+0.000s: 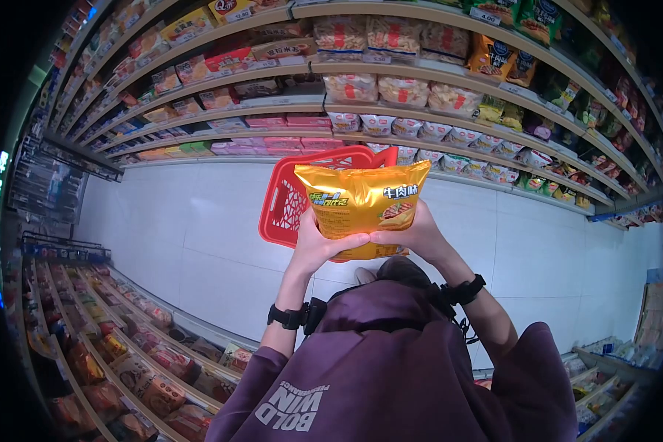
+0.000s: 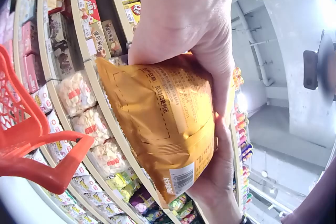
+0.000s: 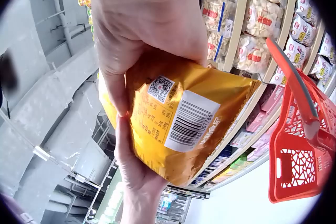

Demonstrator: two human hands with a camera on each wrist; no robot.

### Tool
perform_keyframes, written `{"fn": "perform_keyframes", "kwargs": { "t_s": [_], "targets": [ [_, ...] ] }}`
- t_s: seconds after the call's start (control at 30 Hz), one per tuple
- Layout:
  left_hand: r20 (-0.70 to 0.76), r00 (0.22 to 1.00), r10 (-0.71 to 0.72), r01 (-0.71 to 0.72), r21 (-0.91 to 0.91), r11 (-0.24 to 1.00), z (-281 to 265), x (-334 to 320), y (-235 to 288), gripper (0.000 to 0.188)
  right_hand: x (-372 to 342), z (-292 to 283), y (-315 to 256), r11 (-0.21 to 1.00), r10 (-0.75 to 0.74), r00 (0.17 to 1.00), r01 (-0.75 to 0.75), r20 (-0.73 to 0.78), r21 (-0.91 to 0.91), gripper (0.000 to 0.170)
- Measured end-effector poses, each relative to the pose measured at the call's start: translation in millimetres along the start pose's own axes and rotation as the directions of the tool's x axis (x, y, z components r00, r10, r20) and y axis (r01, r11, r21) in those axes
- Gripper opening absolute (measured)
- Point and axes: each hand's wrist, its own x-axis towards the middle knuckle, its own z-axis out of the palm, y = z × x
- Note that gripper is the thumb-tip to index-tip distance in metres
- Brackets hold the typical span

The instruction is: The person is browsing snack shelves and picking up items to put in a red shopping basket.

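The golden beef-flavour chip bag is up in front of the torso, held between the left hand and right hand, both curled round its lower sides, thumbs meeting on the near face. A light, even grip seems best: squeezing could crush the contents or strain the seams. Beyond, partly behind the bag, the red shopping basket leaves little room for careless lowering; stocked shelves lie farther out.

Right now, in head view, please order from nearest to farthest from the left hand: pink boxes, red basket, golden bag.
1. Golden bag: in the left hand.
2. Red basket: behind the bag, toward the left.
3. Pink boxes: lower shelves, beyond the basket.
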Motion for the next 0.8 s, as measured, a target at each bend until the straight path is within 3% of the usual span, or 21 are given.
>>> {"fn": "perform_keyframes", "kwargs": {
  "t_s": [0.37, 0.5, 0.6, 0.8],
  "targets": [
    [0.037, 0.999, -0.02, 0.021, -0.022, 1.0, 3, 2, -7, 0.062, -8, -1, -3, 1.0, -0.01, 0.999, 0.011, -0.052, 0.023, 0.068],
    [0.047, 0.987, -0.154, 0.16, -0.177, 0.971, 13, 6, 0, 0.059, -9, 1, -5, 0.995, 0.014, 0.991, -0.001, -0.136, 0.097, 0.065],
    [0.047, 0.952, -0.302, 0.302, -0.297, 0.906, 22, 11, 0, 0.058, -11, -5, -2, 0.986, 0.111, 0.971, -0.081, -0.212, 0.144, 0.062],
    [0.124, 0.902, -0.413, 0.429, -0.339, 0.837, 43, 31, -7, 0.057, -21, -35, 10, 0.982, 0.136, 0.931, -0.083, -0.338, 0.168, 0.061]
  ]
}}
